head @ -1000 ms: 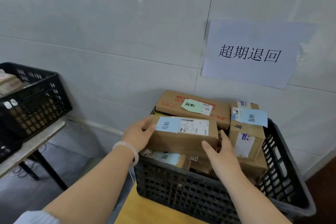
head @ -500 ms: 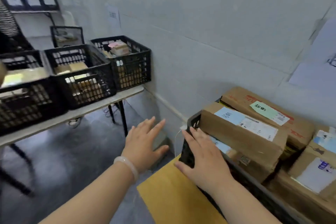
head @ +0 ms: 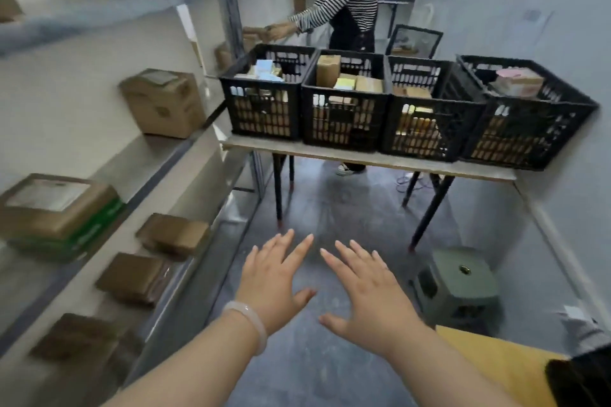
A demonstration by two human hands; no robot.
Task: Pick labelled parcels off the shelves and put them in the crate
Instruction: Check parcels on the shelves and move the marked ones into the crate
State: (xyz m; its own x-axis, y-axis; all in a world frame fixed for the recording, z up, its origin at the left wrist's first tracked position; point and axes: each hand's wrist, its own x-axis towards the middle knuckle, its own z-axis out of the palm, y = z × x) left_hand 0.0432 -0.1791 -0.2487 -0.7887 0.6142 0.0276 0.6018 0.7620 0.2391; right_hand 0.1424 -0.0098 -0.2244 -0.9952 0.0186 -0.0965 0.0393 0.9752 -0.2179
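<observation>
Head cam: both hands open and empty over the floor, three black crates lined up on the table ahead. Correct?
Not quite. The head view shows four black crates side by side on the table, not three. The rest holds: the left hand and right hand are both open and empty over the floor.
</observation>
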